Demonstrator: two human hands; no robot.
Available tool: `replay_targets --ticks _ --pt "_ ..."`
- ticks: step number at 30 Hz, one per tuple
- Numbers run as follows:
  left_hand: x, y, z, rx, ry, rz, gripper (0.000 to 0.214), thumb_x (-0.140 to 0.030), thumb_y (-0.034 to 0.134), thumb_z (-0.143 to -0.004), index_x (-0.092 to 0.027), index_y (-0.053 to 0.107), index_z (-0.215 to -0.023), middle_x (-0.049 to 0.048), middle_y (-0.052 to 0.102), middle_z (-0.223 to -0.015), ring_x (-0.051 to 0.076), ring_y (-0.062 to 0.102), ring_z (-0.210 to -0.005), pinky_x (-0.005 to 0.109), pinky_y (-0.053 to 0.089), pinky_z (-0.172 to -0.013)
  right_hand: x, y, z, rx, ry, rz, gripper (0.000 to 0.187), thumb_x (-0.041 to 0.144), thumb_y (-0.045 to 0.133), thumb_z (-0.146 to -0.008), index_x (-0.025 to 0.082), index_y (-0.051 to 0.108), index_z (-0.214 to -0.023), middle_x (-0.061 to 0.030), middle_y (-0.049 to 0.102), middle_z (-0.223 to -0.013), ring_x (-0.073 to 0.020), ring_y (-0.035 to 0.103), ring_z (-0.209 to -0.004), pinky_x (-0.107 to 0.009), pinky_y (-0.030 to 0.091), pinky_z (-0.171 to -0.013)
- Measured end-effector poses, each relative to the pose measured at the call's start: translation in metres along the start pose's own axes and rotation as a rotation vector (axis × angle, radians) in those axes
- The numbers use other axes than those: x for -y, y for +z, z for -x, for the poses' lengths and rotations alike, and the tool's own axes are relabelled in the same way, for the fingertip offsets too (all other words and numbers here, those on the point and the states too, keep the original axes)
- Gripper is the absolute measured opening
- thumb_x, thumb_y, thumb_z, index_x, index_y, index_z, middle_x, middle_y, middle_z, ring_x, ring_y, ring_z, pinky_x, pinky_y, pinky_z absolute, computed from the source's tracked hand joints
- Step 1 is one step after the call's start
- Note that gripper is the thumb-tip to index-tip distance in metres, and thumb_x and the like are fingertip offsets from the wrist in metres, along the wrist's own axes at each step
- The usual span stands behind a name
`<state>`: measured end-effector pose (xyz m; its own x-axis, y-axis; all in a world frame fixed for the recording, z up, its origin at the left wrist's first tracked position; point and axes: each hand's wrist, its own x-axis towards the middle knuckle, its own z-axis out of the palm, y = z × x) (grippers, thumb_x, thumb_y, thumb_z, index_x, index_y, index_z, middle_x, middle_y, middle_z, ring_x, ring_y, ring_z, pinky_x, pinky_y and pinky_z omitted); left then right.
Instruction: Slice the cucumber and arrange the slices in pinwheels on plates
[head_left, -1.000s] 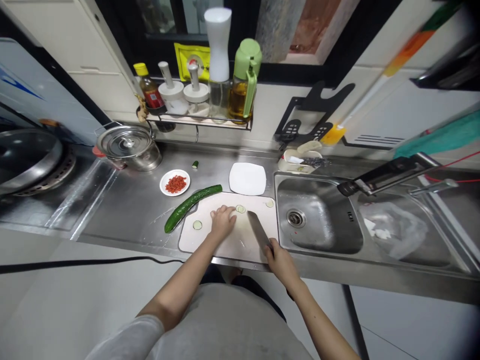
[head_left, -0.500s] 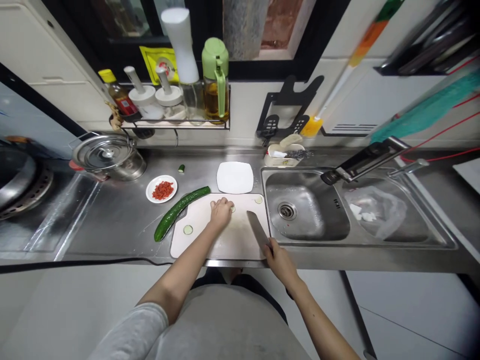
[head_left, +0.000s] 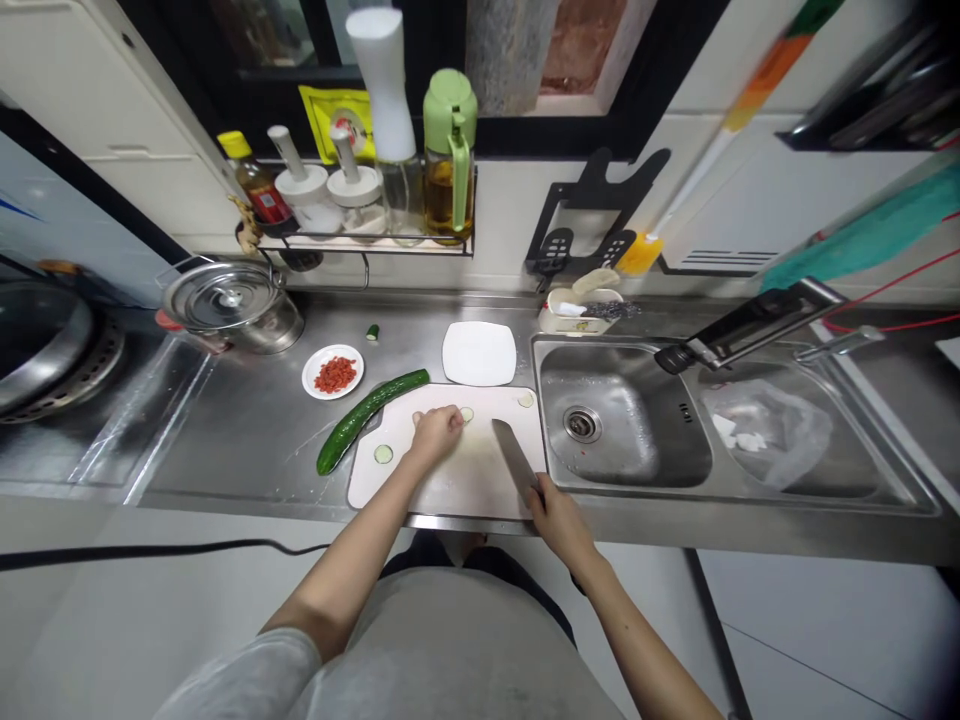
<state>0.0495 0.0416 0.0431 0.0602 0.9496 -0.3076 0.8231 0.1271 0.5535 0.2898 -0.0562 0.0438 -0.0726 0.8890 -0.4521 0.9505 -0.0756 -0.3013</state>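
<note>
My left hand (head_left: 438, 432) is over the white cutting board (head_left: 450, 490), its fingers curled together with the tips at the edge of a thin cucumber slice (head_left: 467, 415). My right hand (head_left: 556, 515) is closed around the handle of a kitchen knife (head_left: 514, 458). The wide blade points away from me, low over the board's right side. Another cucumber slice (head_left: 383, 454) lies at the board's left, and a pale slice (head_left: 526, 399) is near its far right corner. A long green cucumber (head_left: 367, 420) rests along the board's left edge, partly on it.
Behind the board is a white square plate (head_left: 478, 353). A small dish (head_left: 309, 378) holds chopped red pieces, with a cucumber end (head_left: 373, 332) nearby. The double sink (head_left: 622, 420) is to the right. A lidded steel pot (head_left: 262, 325) stands at left, beneath a condiment rack (head_left: 420, 246).
My left hand has drawn back slightly to the left, and more of the slice at its fingertips shows. The knife stays nearly still. The whole view has shifted a little.
</note>
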Motion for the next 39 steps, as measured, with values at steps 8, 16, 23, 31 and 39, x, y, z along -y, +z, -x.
replay_targets --ticks 8,16,23,31,39 --pt "0.053 -0.021 0.036 0.054 -0.159 -0.049 0.011 -0.022 0.052 -0.080 -0.023 0.062 -0.083 -0.0005 0.068 -0.081 0.019 0.060 -0.082 0.038 0.027 -0.087 0.043 -0.005 0.003 0.105 -0.140 0.124 0.030 0.030 0.031 -0.098 0.019 0.045 -0.122 -0.0086 0.070 -0.089 -0.0211 0.064 -0.082 -0.026 0.029 -0.062" --pt "0.079 -0.016 0.042 -0.096 -0.151 -0.136 0.022 -0.020 0.051 -0.080 -0.025 0.062 -0.098 0.0044 0.067 -0.098 0.025 0.055 -0.103 0.040 0.027 -0.087 0.097 -0.001 0.000 0.214 -0.317 0.297 0.028 0.022 0.030 -0.096 0.019 0.045 -0.120 -0.0100 0.069 -0.089 -0.0226 0.065 -0.085 -0.027 0.035 -0.065" --pt "0.088 -0.014 0.043 -0.105 -0.177 -0.103 0.022 -0.022 0.054 -0.080 -0.026 0.063 -0.099 0.0052 0.065 -0.102 0.025 0.052 -0.104 0.041 0.027 -0.089 0.114 0.003 -0.006 0.238 -0.317 0.374 0.027 0.021 0.030 -0.095 0.018 0.046 -0.117 -0.0106 0.069 -0.092 -0.0229 0.066 -0.085 -0.028 0.038 -0.066" --pt "0.085 -0.012 0.044 -0.078 -0.167 -0.096 0.025 -0.021 0.056 -0.078 -0.028 0.064 -0.101 0.0054 0.062 -0.107 0.026 0.049 -0.108 0.042 0.026 -0.090 0.118 0.003 -0.006 0.216 -0.324 0.389 0.025 0.020 0.030 -0.096 0.019 0.044 -0.116 -0.0093 0.069 -0.089 -0.0211 0.066 -0.084 -0.026 0.038 -0.066" --pt "0.084 -0.014 0.044 -0.068 -0.164 -0.078 0.027 -0.020 0.054 -0.079 -0.028 0.064 -0.102 0.0058 0.061 -0.108 0.026 0.048 -0.108 0.042 0.026 -0.090 0.123 0.001 -0.005 0.230 -0.308 0.421 0.025 0.018 0.030 -0.095 0.018 0.045 -0.115 -0.0105 0.068 -0.087 -0.0217 0.066 -0.085 -0.027 0.040 -0.067"
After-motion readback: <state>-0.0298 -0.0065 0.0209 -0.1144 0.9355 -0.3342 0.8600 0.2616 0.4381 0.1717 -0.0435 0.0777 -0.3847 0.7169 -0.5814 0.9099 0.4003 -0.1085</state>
